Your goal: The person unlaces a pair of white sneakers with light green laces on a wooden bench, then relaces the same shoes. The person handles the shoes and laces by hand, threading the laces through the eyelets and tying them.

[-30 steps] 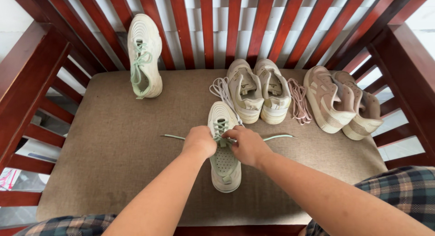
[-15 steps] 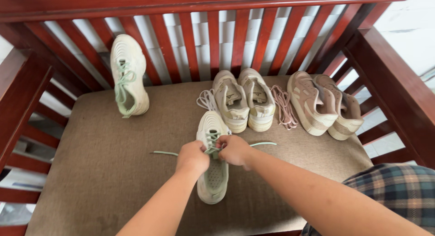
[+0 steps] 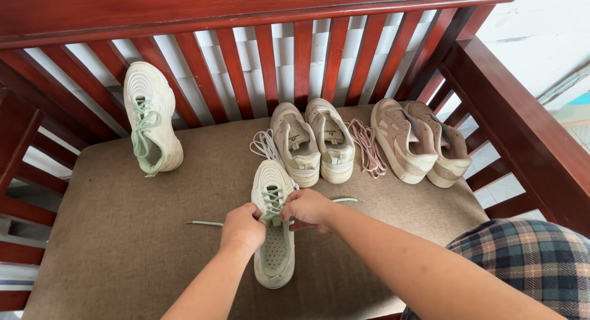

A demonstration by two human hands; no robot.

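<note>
Six sneakers sit on the brown woven seat cushion. Both hands, left and right, pinch the mint-green lace of one cream mesh sneaker, fingers closed on it. Its laced twin leans on the red wooden slats; one beige pair and one pink pair stand behind, beside two loose lace bundles, white and pink.

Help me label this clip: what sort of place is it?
Probably a home seat or porch: a wooden bench with red slats, a brown cushion, and sneakers lined up on it.
</note>
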